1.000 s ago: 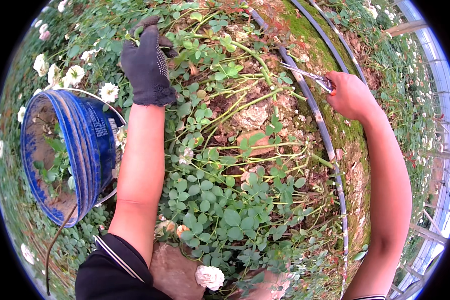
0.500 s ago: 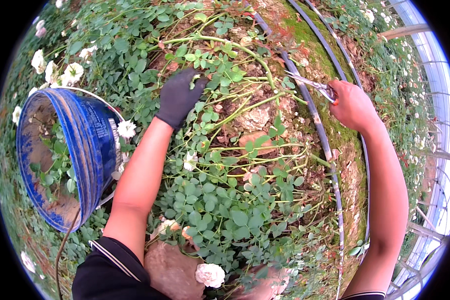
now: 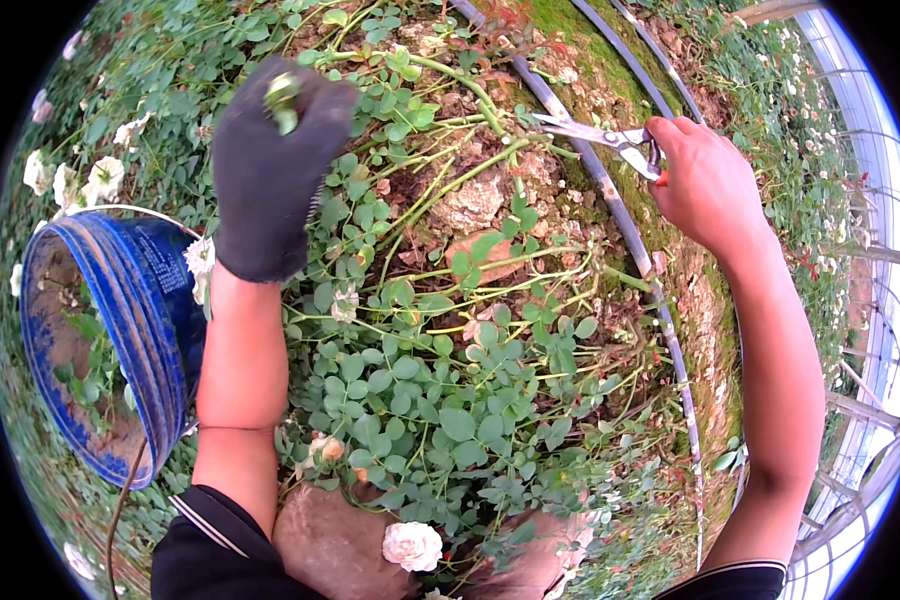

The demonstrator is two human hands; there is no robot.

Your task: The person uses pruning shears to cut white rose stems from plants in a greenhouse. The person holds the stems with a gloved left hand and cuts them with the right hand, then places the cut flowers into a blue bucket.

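Observation:
My left hand, in a dark glove, is raised over the foliage with its fingers curled round a small green leafy sprig, partly hidden by the glove. A pair of metal scissors with a bit of orange at the handle is in my bare right hand. Their blades point left, the tips close to the rose stems in the picture. Left of my left forearm, a blue bucket, its inside dirty, leans with its mouth turned my way. Green cuttings lie in it.
Dark irrigation pipes run along the mossy soil ridge. Rose foliage spreads below my hands, with a pale bloom near my legs. More flowering plants and a greenhouse frame stand to the right.
My left hand has moved left and up, nearer the camera, carrying the sprig. My right hand with the scissors has shifted slightly up. The view has moved a little, the bucket now lower and further left.

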